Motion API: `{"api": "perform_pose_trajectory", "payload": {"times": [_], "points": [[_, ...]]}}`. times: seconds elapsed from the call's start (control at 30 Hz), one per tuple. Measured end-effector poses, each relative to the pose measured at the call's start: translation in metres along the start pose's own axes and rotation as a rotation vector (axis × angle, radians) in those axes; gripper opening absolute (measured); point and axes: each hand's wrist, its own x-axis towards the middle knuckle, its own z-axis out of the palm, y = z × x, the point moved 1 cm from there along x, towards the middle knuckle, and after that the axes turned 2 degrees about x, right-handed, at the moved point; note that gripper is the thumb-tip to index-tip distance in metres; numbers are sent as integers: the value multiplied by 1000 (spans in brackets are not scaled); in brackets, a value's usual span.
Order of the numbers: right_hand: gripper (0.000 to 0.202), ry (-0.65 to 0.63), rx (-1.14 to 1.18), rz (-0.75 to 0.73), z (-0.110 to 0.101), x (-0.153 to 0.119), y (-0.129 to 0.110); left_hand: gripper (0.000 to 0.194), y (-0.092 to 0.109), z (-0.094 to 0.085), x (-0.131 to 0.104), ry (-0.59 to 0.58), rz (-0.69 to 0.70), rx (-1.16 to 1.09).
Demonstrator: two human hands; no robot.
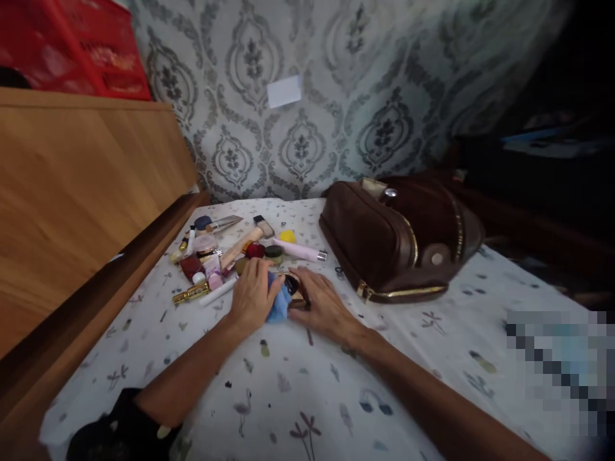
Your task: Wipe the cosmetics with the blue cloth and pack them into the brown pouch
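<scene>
Both hands are close together at the near edge of a pile of cosmetics. My left hand [254,291] is closed on a crumpled blue cloth [279,301]. Just right of it, my right hand [319,299] grips a small dark and tan item [296,291] that looks like a compact; its far part is hard to make out. The cloth touches this item. Beyond and left of my hands lie a gold tube [191,293], a white tube [218,292], a pale pink tube [300,250], a brush [245,243] and several small jars.
A brown leather bag [365,237] with gold zippers rests at the right on the patterned white cloth [269,397]. Wooden furniture [86,205] stands at the left, with a red crate [100,48] on top. Behind is a wall [302,147] with a white card.
</scene>
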Motion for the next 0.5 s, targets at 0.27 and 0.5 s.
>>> {"api": "perform_pose_trajectory", "payload": {"times": [0.27, 0.5], "points": [[70, 55, 15, 5, 5, 0, 12, 40, -3, -14, 1, -196, 209, 14], [74, 88, -5, 20, 2, 0, 7, 22, -13, -25, 7, -329, 420, -67]]}}
